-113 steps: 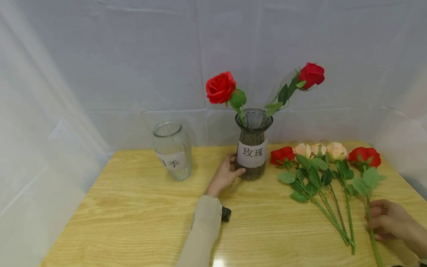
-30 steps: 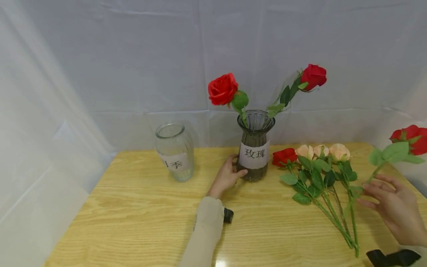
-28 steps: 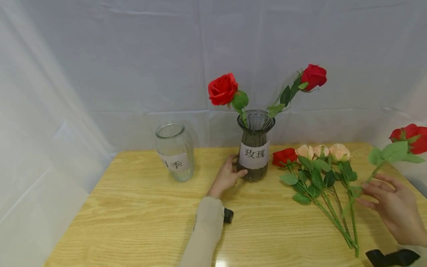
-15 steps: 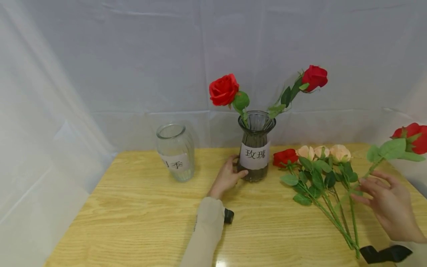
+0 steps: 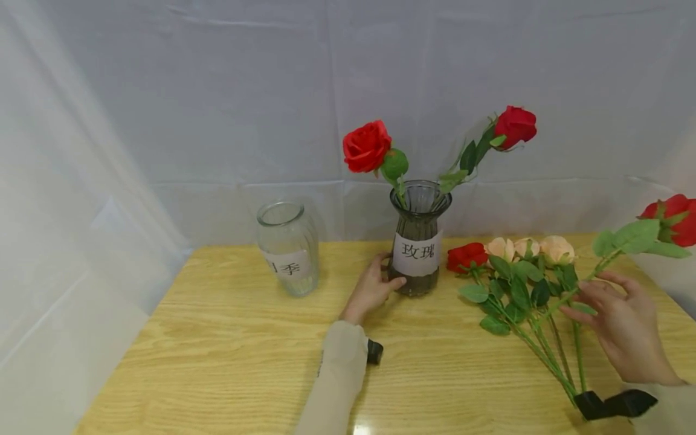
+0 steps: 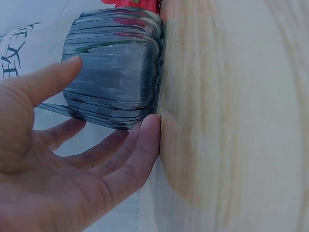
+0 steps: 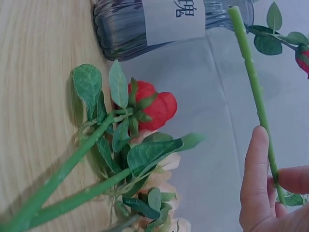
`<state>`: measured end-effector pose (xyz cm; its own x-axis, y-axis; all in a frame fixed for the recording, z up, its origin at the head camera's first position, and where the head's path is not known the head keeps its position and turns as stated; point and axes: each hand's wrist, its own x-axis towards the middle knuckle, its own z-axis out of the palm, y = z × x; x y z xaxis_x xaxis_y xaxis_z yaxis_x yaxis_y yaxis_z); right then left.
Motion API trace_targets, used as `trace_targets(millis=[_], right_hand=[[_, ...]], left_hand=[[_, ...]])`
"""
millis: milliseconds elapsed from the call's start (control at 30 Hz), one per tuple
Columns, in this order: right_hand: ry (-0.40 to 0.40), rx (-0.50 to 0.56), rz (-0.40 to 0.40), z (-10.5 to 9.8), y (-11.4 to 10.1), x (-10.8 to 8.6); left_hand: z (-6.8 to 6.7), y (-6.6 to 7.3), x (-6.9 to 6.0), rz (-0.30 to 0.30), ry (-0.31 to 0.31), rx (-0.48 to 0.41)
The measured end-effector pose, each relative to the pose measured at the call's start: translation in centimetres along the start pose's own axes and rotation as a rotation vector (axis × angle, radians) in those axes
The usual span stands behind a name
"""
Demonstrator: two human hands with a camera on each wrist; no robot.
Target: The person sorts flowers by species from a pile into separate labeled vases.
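Observation:
My left hand holds the lower side of a dark glass vase, thumb in front and the other fingers along its side. In the left wrist view the thumb lies against the ribbed glass. Two red roses lean out of the vase's mouth in opposite directions. At the far right, my right hand pinches the green stem of a third red rose, lifted off the table with its bloom to the right. The right wrist view has that stem's cut end pointing towards the vase.
A clear glass vase with a paper label stands left of the dark one. On the table, right of the dark vase, lie another red rose and several peach roses, stems towards the front. White cloth hangs behind.
My right hand has lifted the rightmost red rose off the table and tilted it. Over the last second it has drifted left, above the lying stems. The left hand stays at the vase.

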<state>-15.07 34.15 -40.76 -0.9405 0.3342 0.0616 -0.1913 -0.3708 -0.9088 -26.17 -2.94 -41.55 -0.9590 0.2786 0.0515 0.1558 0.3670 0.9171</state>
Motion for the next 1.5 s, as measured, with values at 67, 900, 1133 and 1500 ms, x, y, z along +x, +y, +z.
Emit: trace_targets(millis=[67, 900, 1133, 1500], right_hand=[[0.011, 0.01, 0.012, 0.5, -0.3, -0.2], [-0.109, 0.378, -0.088, 5.9, -2.3, -0.5], [-0.135, 0.49, -0.113, 6.8, -1.9, -0.6], [-0.039, 0.562, -0.117, 8.5, -2.3, -0.3]], left_hand=[[0.0, 0.1, 0.0, 0.001, 0.0, 0.002], [0.0, -0.1, 0.0, 0.002, 0.007, 0.018], [0.0, 0.0, 0.1, 0.01, 0.002, 0.02], [-0.1, 0.2, -0.1, -0.007, -0.004, 0.004]])
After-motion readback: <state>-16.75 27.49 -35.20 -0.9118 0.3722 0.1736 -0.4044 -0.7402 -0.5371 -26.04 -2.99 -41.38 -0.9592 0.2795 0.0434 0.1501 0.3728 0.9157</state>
